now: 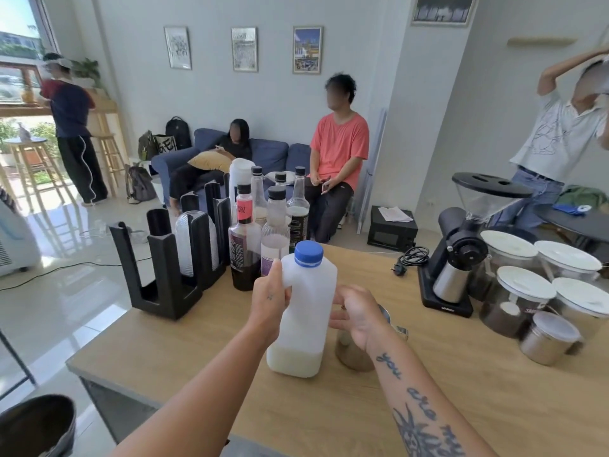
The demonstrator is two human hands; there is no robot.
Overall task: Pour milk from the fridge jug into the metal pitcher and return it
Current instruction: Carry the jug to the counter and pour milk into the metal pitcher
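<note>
A translucent plastic milk jug [308, 311] with a blue cap stands upright on the wooden counter [329, 410], holding a little milk at its bottom. My left hand [268, 300] grips its handle on the left side. Just right of the jug sits the metal pitcher [351, 352], mostly hidden behind my right hand [357, 313]. That hand hovers over the pitcher's rim with fingers loosely curled, close to the jug's right side; I cannot tell whether it touches either.
Several syrup bottles [245, 245] and a black cup holder [171, 275] stand behind the jug to the left. A black coffee grinder [461, 255] and several lidded jars [524, 298] fill the counter's right side. Several people are in the room beyond.
</note>
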